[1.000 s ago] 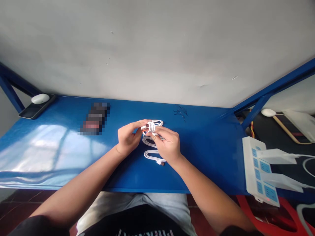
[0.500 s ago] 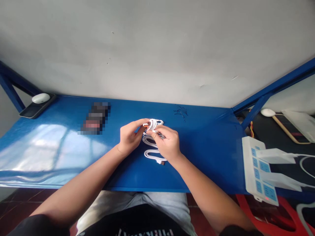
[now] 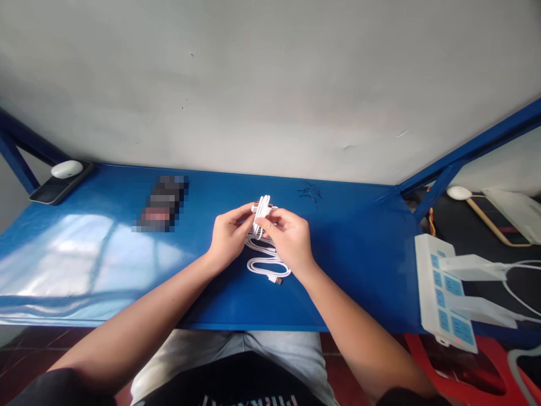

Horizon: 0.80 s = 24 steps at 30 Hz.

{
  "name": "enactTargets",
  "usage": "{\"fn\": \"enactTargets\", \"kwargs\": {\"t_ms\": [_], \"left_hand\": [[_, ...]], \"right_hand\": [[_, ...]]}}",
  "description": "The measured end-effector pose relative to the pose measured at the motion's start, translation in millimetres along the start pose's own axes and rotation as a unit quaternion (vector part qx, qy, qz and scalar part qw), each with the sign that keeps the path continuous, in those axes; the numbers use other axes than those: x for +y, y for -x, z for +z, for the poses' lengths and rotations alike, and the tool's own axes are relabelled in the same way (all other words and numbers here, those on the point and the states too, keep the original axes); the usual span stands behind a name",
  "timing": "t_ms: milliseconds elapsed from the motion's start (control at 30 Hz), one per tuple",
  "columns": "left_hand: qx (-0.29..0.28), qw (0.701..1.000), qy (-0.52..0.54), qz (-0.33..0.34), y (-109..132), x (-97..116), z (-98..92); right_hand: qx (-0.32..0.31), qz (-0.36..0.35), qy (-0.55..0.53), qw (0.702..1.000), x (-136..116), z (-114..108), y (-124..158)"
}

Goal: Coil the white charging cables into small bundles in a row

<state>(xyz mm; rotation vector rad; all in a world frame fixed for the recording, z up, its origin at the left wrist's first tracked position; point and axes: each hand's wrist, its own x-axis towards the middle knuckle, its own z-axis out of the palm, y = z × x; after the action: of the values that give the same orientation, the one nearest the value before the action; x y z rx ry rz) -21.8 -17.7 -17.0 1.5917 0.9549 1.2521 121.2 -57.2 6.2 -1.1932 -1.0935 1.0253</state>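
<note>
A white USB cable [image 3: 265, 259] lies in loose loops on the blue table [image 3: 359, 254], its plug end nearest me. Both hands pinch the far part of it, bunched into a small upright coil above the table. My left hand [image 3: 228, 237] grips the coil from the left with fingertips closed on it. My right hand [image 3: 287, 239] holds it from the right, thumb and fingers pressed on the strands. The rest of the cable trails down between my wrists.
A blurred dark object [image 3: 160, 211] lies left of the hands. A white mouse on a dark pad [image 3: 63, 177] sits at the far left corner. A white power strip [image 3: 443, 293] with plugged adapters is at the right. A grey wall stands behind.
The coil has turned from lying flat to standing on edge between my fingers, and both hands have come closer together and lifted slightly.
</note>
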Motion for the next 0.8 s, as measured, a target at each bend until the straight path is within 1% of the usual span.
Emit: {"fn": "enactTargets", "kwargs": {"t_ms": [100, 200, 300, 367, 433, 533, 667, 733, 800], "left_hand": [[-0.041, 0.996, 0.054, -0.065, 0, 0, 2.6], [-0.061, 0.987, 0.098, -0.111, 1, 2, 6.2], [-0.061, 0.968, 0.18, -0.161, 3, 6, 12.2], [-0.048, 0.959, 0.219, -0.174, 5, 7, 16.3], [-0.029, 0.962, 0.219, -0.161, 8, 7, 19.5], [-0.016, 0.981, 0.159, -0.111, 12, 5, 21.2], [-0.052, 0.993, 0.095, -0.054, 13, 4, 19.5], [-0.069, 0.993, 0.086, -0.046, 12, 5, 18.3], [-0.078, 0.991, 0.092, -0.051, 10, 6, 17.5]], "right_hand": [[-0.008, 0.038, -0.002, 0.999, -1, -2, -5], [-0.006, 0.054, -0.013, 0.998, -1, -5, -8], [-0.004, 0.073, -0.031, 0.997, -1, -7, -11], [-0.004, 0.084, -0.04, 0.996, -1, -7, -12], [-0.003, 0.095, -0.049, 0.994, -2, -6, -12], [-0.015, 0.106, -0.08, 0.991, -2, -4, -11], [-0.035, 0.114, -0.102, 0.988, -5, -3, -10], [-0.039, 0.114, -0.097, 0.988, -6, -5, -11], [-0.043, 0.112, -0.094, 0.988, -6, -7, -11]]}}
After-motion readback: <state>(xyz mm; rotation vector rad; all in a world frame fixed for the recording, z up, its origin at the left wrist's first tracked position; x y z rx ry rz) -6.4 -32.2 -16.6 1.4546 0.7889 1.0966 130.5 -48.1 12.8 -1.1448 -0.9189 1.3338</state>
